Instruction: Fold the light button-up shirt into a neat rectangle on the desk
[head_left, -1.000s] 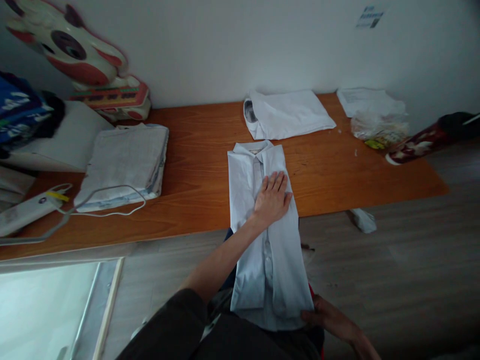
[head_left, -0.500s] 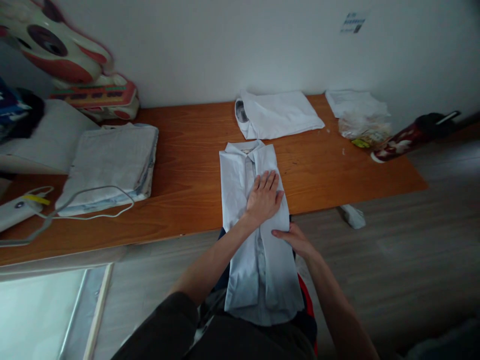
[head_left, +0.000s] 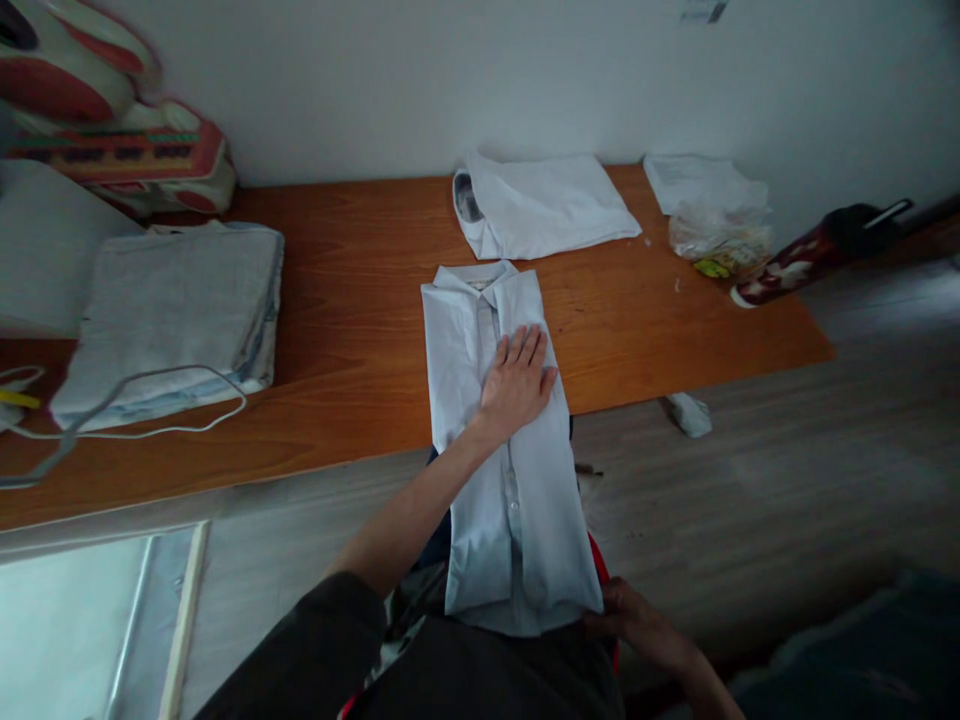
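A white button-up shirt (head_left: 551,480), its sides folded in, lies lengthwise with its collar on the wooden table (head_left: 352,330). Its lower part hangs over the front edge toward my lap. My left hand (head_left: 517,378) rests flat on the upper front of the shirt, fingers stretched out. Down at the lower right corner of the hem is my right hand (head_left: 634,620), fingers bent around the cloth there. Part of those fingers is dark and hidden by the hem. Just behind the collar lies another folded white garment (head_left: 551,205).
A stack of folded pale cloth (head_left: 176,300) sits at left, a grey cable (head_left: 165,372) across it. Behind it stands a toy keyboard (head_left: 165,160). At right are a plastic bag (head_left: 720,235) and a dark red tumbler (head_left: 806,258). A pale scrap (head_left: 688,413) shows beyond the table edge.
My right hand has slid from the shirt's right edge near the table down to the bottom hem corner. My left hand stays flat on the shirt. The view has shifted slightly.
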